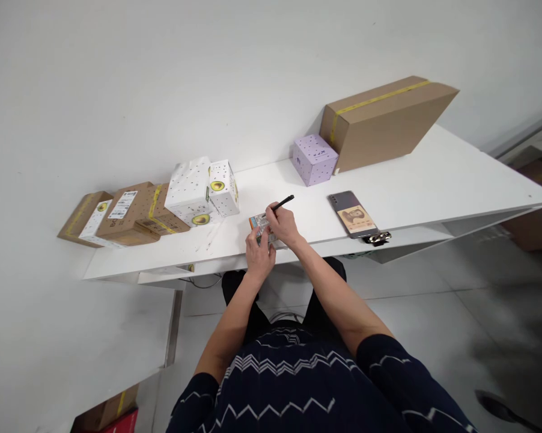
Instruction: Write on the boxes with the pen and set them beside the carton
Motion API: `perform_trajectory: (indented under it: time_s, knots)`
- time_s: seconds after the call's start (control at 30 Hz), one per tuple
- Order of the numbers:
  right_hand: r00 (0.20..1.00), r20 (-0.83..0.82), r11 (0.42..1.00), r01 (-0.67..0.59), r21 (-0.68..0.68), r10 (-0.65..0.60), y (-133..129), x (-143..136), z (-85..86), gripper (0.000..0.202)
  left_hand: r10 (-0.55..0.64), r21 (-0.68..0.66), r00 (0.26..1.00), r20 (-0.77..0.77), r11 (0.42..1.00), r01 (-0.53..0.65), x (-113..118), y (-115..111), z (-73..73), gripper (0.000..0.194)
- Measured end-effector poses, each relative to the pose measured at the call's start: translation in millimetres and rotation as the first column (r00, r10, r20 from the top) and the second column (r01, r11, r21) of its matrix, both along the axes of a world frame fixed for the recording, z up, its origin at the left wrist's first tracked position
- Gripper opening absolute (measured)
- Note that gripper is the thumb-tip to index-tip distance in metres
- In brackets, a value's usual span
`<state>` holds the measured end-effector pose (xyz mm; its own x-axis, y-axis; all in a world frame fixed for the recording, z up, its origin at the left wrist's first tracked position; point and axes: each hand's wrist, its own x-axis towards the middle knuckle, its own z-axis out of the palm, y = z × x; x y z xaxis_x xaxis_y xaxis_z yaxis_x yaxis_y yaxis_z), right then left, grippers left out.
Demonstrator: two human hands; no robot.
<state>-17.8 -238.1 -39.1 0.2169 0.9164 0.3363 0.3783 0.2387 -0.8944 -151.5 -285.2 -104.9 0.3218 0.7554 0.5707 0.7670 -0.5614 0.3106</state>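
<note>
The right hand (283,225) pinches a pen (282,203) over a small pack (261,227) that the left hand (259,255) pins at the counter (433,174) edge. If that grip loosens, the pack may slip off the edge.

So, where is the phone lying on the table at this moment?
In the head view the phone lies flat near the front edge of the white table, to the right of the right hand holding the pen, in front of the lilac box.
</note>
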Motion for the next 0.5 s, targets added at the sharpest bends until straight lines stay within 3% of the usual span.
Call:
perform_trajectory:
  time_s: [0.33,0.43,0.5]
  knots:
    - [0.998,-0.063,1.000,-0.001,-0.021,0.000,-0.8,0.0,1.1,0.031,0.000,0.011,1.000,-0.008,1.000,0.000,-0.5,1.4,-1.9,0.059]
    - [0.972,-0.232,0.998,0.028,-0.061,-0.042,-1.2,0.1,3.9,0.029,0.000,0.021,1.000,-0.009,1.000,0.000,-0.9,1.8,-2.5,0.059]
    - [0.906,-0.414,0.994,0.051,-0.098,-0.087,-1.3,2.5,6.6,0.027,-0.004,0.024,1.000,-0.011,1.000,0.005,-1.4,1.9,-2.6,0.060]
